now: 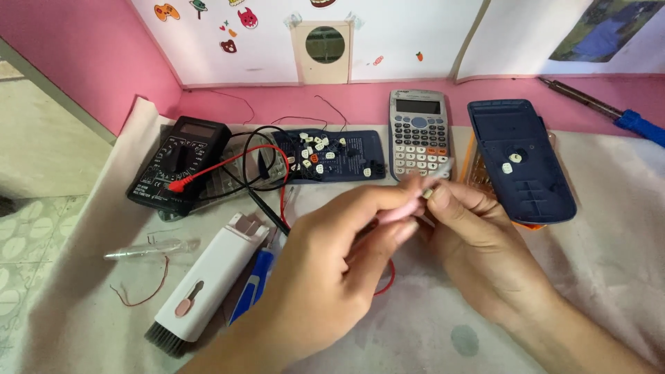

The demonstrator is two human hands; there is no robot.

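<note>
My left hand (332, 266) and my right hand (478, 242) meet at the middle of the table, both pinching a thin pink tool (409, 204) whose pale tip (442, 168) points up and to the right. The right fingertips also nip something small and pale near the tool; I cannot tell what it is. Just behind the hands lies a grey calculator (418, 135). To its left a dark blue calculator panel (329, 156) carries several loose white keys. A dark blue calculator back cover (519, 163) lies at the right.
A black multimeter (181, 163) with red and black leads (242, 163) sits at the left. A white cleaning brush kit (208, 280), a blue tool (253, 284) and a clear tube (149, 249) lie front left. A soldering iron (603, 111) rests at the back right.
</note>
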